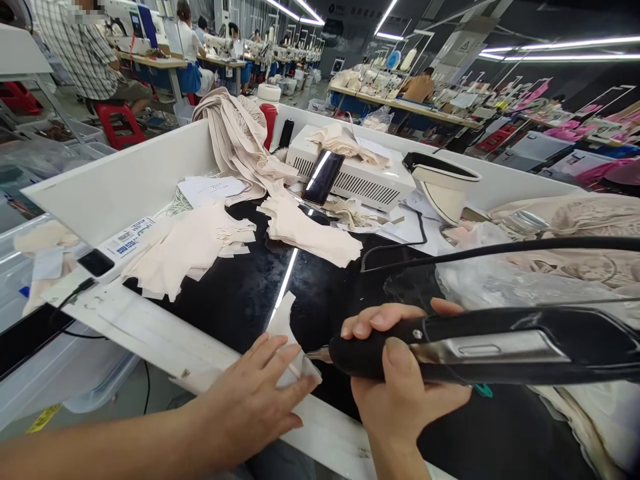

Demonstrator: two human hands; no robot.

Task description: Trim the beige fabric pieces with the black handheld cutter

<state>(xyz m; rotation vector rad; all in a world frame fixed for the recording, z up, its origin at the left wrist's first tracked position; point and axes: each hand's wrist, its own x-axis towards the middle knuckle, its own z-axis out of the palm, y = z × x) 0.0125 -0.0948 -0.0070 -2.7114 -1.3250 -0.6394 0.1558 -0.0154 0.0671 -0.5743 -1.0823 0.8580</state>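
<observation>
My left hand lies with fingers stretched and slightly apart on a small pale fabric piece at the near edge of the black tabletop. My right hand is wrapped round a black handheld tool with a silver lever-like strip on its side. The tool's narrow metal tip points left and meets the fabric piece beside my left fingertips. Whether the tip presses on the fabric or only rests there, I cannot tell. Beyond my hands lie two stacks of cut pale fabric, a left stack and a middle stack.
A phone leans on a white vented box. Draped beige fabric hangs over the white side wall. A black cable crosses above the tool. Plastic-wrapped lace fabric sits at right. People work at sewing machines behind.
</observation>
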